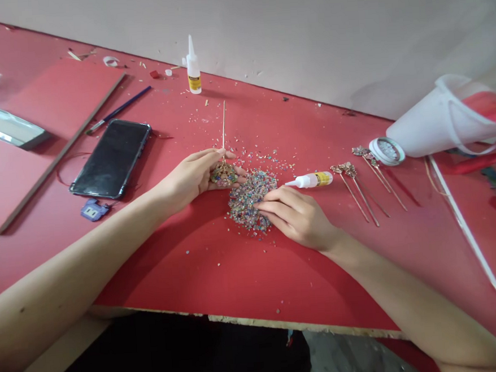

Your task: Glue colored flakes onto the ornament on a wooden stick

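Note:
My left hand (196,175) is closed around the ornate gold head of a hairpin (224,173), whose thin stick points away toward the wall. My right hand (292,214) lies on the red table (193,258) with its fingertips pressed together in a heap of small multicoloured chips (247,200). Whether it has picked up a chip is too small to tell. A small glue bottle (313,179) lies on its side just beyond my right hand.
Several finished hairpins (364,186) lie to the right, near a round tin (386,151) and a tipped white plastic container (438,119). A phone (112,157), a pen (117,110), an upright glue bottle (193,71) and a metal tray (3,125) lie left and back.

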### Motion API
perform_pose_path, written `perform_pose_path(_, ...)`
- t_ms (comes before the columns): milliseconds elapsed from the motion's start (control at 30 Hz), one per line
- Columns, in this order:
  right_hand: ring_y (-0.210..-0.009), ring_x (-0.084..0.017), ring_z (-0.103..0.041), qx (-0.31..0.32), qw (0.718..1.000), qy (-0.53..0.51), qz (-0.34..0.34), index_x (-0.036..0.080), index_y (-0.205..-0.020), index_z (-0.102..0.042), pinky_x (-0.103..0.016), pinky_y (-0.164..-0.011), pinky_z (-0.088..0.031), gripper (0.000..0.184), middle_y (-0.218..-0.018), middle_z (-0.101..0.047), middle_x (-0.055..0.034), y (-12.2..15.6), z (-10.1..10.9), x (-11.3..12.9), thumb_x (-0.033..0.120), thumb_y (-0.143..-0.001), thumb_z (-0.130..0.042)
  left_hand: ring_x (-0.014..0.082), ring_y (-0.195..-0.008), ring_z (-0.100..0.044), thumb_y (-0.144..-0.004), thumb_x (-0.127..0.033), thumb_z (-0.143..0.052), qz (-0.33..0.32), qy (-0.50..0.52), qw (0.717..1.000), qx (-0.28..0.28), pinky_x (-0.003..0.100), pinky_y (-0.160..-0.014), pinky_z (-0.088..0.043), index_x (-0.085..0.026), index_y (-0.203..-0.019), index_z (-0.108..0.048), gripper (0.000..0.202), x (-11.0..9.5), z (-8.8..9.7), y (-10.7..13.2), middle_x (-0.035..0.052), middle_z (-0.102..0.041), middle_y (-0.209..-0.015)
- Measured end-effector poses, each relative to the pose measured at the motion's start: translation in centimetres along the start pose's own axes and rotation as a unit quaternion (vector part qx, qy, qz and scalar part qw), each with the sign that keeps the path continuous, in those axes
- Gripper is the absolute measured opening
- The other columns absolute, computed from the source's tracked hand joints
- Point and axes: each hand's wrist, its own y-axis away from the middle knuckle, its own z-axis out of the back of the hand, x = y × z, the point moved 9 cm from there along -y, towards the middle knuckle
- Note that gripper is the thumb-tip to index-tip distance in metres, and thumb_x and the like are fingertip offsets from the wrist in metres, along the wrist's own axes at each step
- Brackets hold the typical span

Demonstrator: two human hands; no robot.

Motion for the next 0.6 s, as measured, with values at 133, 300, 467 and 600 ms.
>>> perform_pose_path(133,-0.087,-0.017,-0.057,-0.006,1.000,0.017,-0.025,0.018,-0.103,-0.059,-0.034,-0.081,-0.050,0.020,-0.095,-0.062,-0.0067,-0.1,-0.1,-0.6,0.013,-0.086,-0.052,0.0215,-0.093,-0.067,-0.094,-0.026,-0.039,0.003,-0.007,1.000,-0.002,0.043,-0.093,-0.047,-0.010,-0.109,-0.055,0.028,-0.1,-0.1,0.0,0.0135,-0.070,-0.096)
perform_pose_path(300,-0.086,-0.017,-0.058,-0.045,0.995,0.022,-0.082,0.018,-0.099,-0.059,-0.033,-0.079,-0.050,0.016,-0.093,-0.061,-0.0067,-0.1,0.8,-1.6,0.013,-0.085,-0.053,0.0212,-0.092,-0.067,-0.094,-0.026,-0.038,0.006,-0.015,1.000,-0.006,0.042,-0.092,-0.048,-0.010,-0.105,-0.056,0.027,-0.2,-0.2,0.1,0.0137,-0.070,-0.095)
perform_pose_path(467,-0.086,-0.017,-0.056,-0.029,0.998,0.018,-0.050,0.017,-0.102,-0.060,-0.033,-0.082,-0.049,0.018,-0.095,-0.062,-0.0063,-0.6,0.2,-0.6,0.013,-0.086,-0.054,0.0204,-0.090,-0.068,-0.094,-0.023,-0.037,0.011,-0.008,1.000,-0.021,0.040,-0.092,-0.049,-0.010,-0.100,-0.057,0.024,-0.3,-0.3,0.2,0.0124,-0.071,-0.090)
perform_pose_path(600,-0.086,-0.017,-0.056,-0.017,0.997,0.023,-0.067,0.018,-0.100,-0.060,-0.034,-0.081,-0.049,0.017,-0.093,-0.062,-0.0060,-0.5,-0.1,-0.9,0.014,-0.086,-0.052,0.0207,-0.090,-0.068,-0.093,-0.024,-0.039,0.010,-0.006,1.000,-0.021,0.039,-0.091,-0.049,-0.010,-0.100,-0.057,0.024,-0.3,-0.2,0.1,0.0126,-0.071,-0.091)
